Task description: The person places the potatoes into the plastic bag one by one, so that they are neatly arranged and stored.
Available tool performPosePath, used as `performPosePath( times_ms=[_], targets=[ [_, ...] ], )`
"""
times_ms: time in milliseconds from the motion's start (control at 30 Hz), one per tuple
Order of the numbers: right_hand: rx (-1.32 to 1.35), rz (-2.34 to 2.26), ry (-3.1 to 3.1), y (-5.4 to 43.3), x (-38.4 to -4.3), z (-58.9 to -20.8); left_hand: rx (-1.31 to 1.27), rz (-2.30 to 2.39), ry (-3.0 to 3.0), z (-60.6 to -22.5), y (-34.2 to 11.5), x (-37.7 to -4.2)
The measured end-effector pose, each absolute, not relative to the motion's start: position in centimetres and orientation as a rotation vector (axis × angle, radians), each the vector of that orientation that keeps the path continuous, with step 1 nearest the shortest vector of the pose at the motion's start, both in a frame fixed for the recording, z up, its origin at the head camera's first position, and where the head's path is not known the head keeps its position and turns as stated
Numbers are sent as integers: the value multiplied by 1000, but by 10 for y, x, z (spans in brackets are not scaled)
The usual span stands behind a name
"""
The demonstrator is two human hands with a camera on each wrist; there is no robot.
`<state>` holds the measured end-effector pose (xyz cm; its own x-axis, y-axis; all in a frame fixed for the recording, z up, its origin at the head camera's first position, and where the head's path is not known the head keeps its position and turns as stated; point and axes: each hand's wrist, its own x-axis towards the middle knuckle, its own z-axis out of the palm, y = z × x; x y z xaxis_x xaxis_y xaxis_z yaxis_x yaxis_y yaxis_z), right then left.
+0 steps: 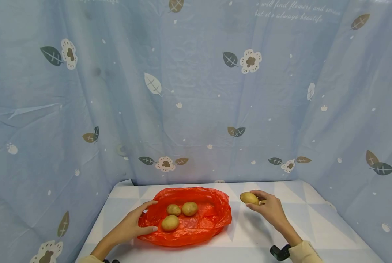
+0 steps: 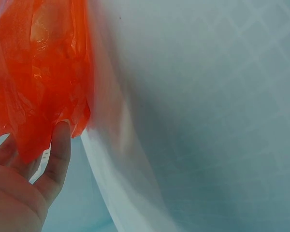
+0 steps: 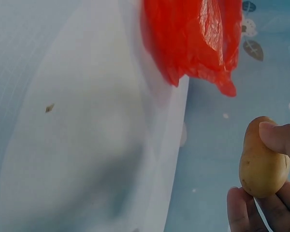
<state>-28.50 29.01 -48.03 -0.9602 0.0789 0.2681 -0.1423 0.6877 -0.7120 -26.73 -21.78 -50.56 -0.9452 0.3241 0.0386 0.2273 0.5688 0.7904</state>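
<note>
A red plastic bag (image 1: 212,223) lies spread with its mouth upward, and three potatoes (image 1: 170,223) sit inside it. My left hand (image 1: 130,224) grips the bag's left end, thumb at the near side and fingers at the far side. In the left wrist view, the bag's gathered red end (image 2: 48,96) comes between that hand's thumb and fingers. To the right of the bag, my right hand (image 1: 270,210) pinches another potato (image 1: 249,198) above the table. The right wrist view shows this oblong, yellow-brown potato (image 3: 263,159) between thumb and fingertips.
The table (image 1: 301,230) has a pale cover with a geometric pattern. A blue curtain (image 1: 196,91) printed with leaves and flowers rises behind it and along both sides. A black strap piece (image 1: 279,252) sits at the right wrist.
</note>
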Motion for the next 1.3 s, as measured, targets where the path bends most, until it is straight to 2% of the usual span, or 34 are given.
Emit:
performPosePath(
  times_ms=[1300],
  targets=[
    [248,1267,-2628,237,-284,-479,527,1345,2691,-505,-217,-267]
  ],
)
